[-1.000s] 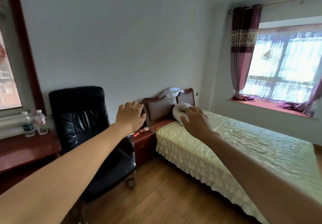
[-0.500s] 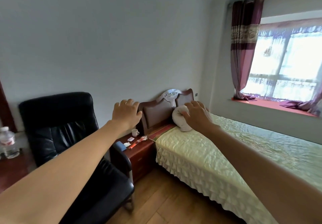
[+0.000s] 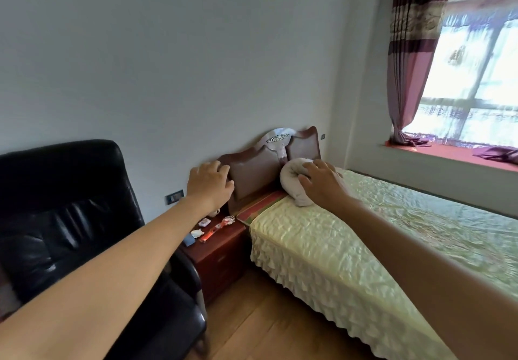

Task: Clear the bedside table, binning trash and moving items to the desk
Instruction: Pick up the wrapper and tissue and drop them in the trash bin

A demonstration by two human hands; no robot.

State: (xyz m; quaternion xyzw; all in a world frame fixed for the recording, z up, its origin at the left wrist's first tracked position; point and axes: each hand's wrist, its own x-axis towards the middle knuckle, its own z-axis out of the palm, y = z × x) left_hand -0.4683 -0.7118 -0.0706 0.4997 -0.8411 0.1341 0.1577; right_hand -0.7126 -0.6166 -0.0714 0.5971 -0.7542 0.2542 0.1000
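While both of my arms stretch out ahead of me, neither hand grasps anything: my left hand (image 3: 210, 185) hangs in the air with its fingers loosely relaxed, seen in front of the left end of the wooden headboard (image 3: 253, 173), and my right hand (image 3: 322, 181) is spread with straight fingers in front of a rolled grey towel (image 3: 293, 183) that lies at the head of the bed (image 3: 364, 247). I cannot tell whether the right fingers actually touch the towel.

Below my left hand stands the bedside counter (image 3: 221, 258), a dark red-brown cabinet wedged between the bed and a black leather chair (image 3: 70, 219). On its top I see a small clutter: a red-orange strip-shaped thing (image 3: 214, 230) lying slantwise, a crumpled white scrap (image 3: 196, 232) just beside it, a pale pinkish packet (image 3: 204, 222) nearer the wall, a blue object (image 3: 188, 239) at the near corner, and part of a white cup (image 3: 214, 213) half hidden by my wrist. They are too small for me to name more exactly.

A purple curtain (image 3: 412, 59) hangs by the bright window (image 3: 482, 85) at the far right.
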